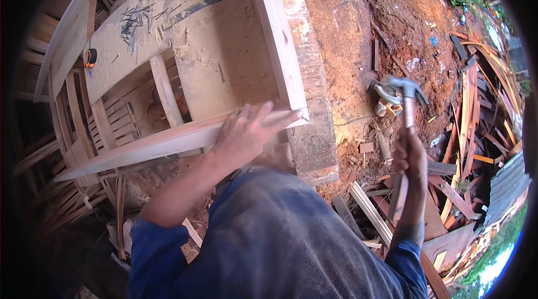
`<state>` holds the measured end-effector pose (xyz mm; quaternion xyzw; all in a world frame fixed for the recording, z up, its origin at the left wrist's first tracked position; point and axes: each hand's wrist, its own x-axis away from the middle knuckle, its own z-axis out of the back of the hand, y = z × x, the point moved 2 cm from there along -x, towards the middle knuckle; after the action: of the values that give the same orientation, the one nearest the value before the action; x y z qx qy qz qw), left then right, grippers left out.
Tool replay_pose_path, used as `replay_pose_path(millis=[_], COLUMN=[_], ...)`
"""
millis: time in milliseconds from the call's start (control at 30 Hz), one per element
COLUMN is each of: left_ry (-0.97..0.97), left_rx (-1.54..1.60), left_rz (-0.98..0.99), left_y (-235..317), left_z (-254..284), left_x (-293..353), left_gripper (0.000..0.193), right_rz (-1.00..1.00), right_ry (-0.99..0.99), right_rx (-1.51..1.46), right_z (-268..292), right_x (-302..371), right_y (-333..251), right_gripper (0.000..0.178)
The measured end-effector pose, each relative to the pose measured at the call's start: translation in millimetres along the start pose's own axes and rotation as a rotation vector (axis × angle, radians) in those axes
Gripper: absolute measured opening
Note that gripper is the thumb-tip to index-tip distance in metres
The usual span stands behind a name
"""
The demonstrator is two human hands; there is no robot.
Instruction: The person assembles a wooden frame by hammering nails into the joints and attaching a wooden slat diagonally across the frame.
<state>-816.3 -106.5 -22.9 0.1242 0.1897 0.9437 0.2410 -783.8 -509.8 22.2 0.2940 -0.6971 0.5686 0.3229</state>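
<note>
My left hand (242,133) rests over a long pale wooden plank (162,143), its fingers over the far edge and its thumb along the plank toward the corner. There the plank meets the end of an upright-edged wooden rail (277,41). Off to the right, my right hand (410,156) is closed around the handle of a claw hammer (408,91), head raised and pointing away from me. The hammer is slightly blurred and apart from the wood. Whether a nail stands at the corner is too small to tell.
Loose nails (136,21) lie on the frame's board panel, near a tape measure (90,57) and a dark metal square (210,1). A thick timber (311,86) runs along the right side. A power tool (388,97) sits on the dirt, with scrap wood (468,114) beyond.
</note>
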Motion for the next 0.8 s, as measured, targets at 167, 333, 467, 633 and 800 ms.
replay_pose_path(millis=[167, 333, 467, 633, 800], left_ry=[0.236, -0.053, -0.015, -0.024, 0.020], left_rx=[-0.269, -0.042, -0.057, -0.075, -0.076], left_rz=[0.121, 0.309, 0.301, 0.286, 0.243], left_y=[-23, -31, -32, -28, -26], left_z=[37, 16, 17, 13, 19], left_x=[26, 29, 31, 28, 25], left_gripper=[0.079, 0.062, 0.055, 0.054, 0.054], right_rz=[0.333, -0.099, 0.012, 0.362, -0.075], right_ry=[0.275, -0.161, -0.017, 0.445, -0.291], right_rx=[-0.494, 0.300, 0.281, -0.184, 0.289], right_z=[104, -72, -37, 0, -84], right_x=[-10, 18, 18, 7, 20], right_y=[-16, 70, 16, 4, 87], right_gripper=[0.031, 0.033, 0.034, 0.027, 0.032])
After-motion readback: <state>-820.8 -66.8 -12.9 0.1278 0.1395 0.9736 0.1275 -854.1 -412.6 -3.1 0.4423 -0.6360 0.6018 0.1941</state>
